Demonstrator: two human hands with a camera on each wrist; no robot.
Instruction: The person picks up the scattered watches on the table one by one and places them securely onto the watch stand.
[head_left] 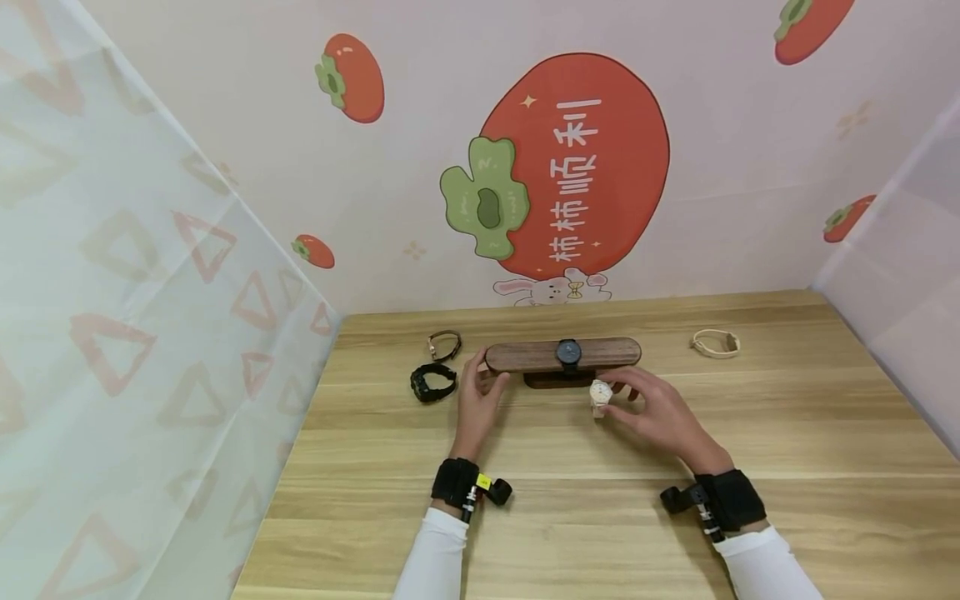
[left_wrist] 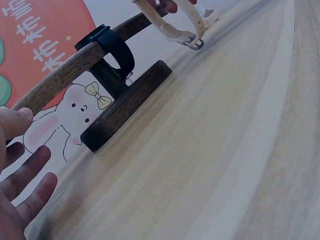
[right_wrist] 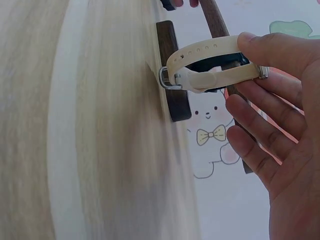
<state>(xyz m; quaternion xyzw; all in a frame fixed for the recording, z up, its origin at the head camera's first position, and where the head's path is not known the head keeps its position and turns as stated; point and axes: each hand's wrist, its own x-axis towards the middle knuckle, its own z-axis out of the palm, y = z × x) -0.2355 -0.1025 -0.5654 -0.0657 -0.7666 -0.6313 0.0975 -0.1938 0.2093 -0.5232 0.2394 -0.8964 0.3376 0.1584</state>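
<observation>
Pinching cream watch (head_left: 600, 394) with right grip (head_left: 663, 417); left grip (head_left: 476, 410) clamped on wooden stand (head_left: 527, 357).

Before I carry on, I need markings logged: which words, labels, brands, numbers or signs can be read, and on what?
"柿柿顺利": pale lettering on the large red persimmon.
Green leaf: marks too small to read.
Cream watch in the right hand: dial too small to read.
Black watch on the wooden stand: nothing legible.
Loose watches: nothing legible.
Yellow tag beside the left wristband: nothing legible.
</observation>
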